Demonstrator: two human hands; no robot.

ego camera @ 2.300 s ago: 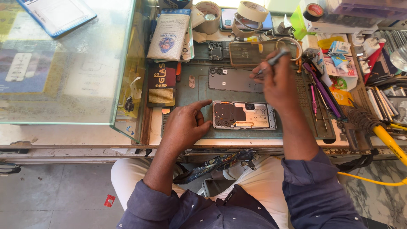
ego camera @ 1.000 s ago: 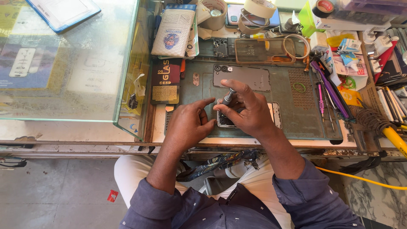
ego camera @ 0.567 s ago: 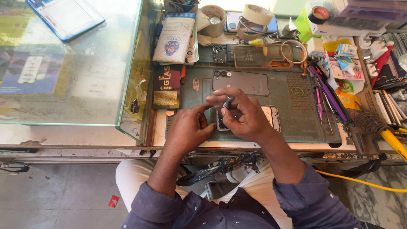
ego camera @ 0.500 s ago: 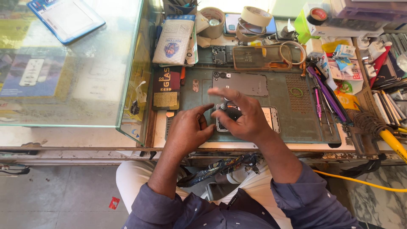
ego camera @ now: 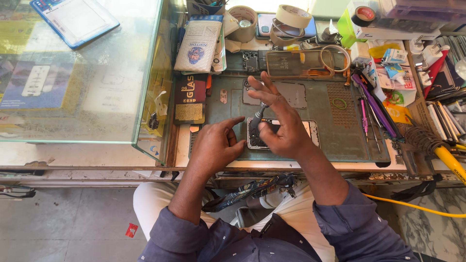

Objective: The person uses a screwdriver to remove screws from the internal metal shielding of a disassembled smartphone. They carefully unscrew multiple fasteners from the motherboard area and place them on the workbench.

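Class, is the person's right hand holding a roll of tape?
No, the right hand grips a screwdriver over the opened phone; tape rolls lie apart.

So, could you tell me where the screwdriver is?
The screwdriver is mid-frame in the right hand, tip down on the opened phone, beside the left hand.

Left hand (ego camera: 216, 145) flat; right hand (ego camera: 281, 127) pinched — fingers fanned

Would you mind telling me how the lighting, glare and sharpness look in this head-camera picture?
Head view: even daylight, brightest along the top edge; the glass case shows pale reflections; the right hand gripping the screwdriver over the opened phone looks slightly soft; the left hand is sharp; edges bend a little.
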